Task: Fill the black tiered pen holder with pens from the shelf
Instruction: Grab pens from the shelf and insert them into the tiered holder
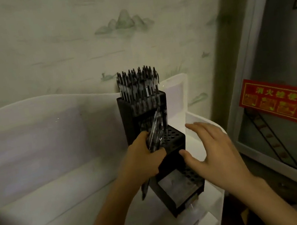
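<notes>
Our left hand gripped a loose bundle of pens over the black tiered pen holder, our right hand hovered spread and empty beside it, and we judged the pens could slip and scatter.

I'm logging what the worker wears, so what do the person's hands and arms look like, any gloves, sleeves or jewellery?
Both are bare: no gloves, rings or watch show on the left hand or right hand, and no sleeve covers either forearm within the picture.

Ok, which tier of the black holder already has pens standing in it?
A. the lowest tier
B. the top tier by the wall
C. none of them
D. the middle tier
B: pens stand upright only in the top tier of the black tiered pen holder; the holes lower down look empty, and the left hand grips a bundle of pens.
</notes>
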The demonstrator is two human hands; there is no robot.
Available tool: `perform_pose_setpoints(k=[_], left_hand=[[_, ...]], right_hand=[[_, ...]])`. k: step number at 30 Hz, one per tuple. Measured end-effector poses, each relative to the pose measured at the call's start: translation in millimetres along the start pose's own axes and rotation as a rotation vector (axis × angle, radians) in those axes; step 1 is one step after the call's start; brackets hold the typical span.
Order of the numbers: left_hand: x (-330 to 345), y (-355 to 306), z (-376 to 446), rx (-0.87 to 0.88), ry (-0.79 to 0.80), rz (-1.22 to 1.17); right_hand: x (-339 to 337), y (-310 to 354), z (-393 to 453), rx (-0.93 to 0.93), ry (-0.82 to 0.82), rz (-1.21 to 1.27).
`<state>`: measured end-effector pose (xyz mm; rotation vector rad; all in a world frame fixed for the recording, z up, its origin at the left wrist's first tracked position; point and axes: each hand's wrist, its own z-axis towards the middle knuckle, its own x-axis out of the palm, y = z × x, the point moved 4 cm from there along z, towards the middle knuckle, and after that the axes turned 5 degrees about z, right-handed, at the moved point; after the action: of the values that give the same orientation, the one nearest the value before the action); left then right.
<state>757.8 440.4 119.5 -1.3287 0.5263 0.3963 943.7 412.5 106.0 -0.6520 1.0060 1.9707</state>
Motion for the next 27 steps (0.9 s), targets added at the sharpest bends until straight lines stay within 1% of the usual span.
perform_pose_setpoints(k=[6,7,9,11,13,16,20,23,25,27], left_hand=[[14,7,26,-0.114,-0.04,0.003],[16,7,28,-0.133,-0.054,-0.006],[21,5,30,-0.152,-0.052,-0.022],[26,0,31,-0.177,-0.041,-0.03],[28,-2,31,-0.207,-0.03,-0.031],[33,-4,34,-0.254,-0.032,-0.014],[39,-3,38,-0.304,-0.048,0.011],[43,0,41,-0.328,-0.048,0.013],[44,4,44,-0.342,-0.048,0.012],[43,8,47,-0.344,-0.046,0.029]], right_hand=[[25,-26,33,-0.042,0.053,0.107],[27,-28,40,-0.048,0.065,0.177],[29,-29,54,-0.02,0.063,0.408],[30,-28,70,0.045,0.062,0.659],[31,-24,85,0.118,0.078,0.842],[37,-21,104,0.169,0.211,1.021],[51,-28,113,0.282,0.386,1.145],[56,-33,118,0.314,0.503,1.142],[58,-35,123,0.304,0.526,1.15],[57,-40,134,0.304,0.464,1.193]])
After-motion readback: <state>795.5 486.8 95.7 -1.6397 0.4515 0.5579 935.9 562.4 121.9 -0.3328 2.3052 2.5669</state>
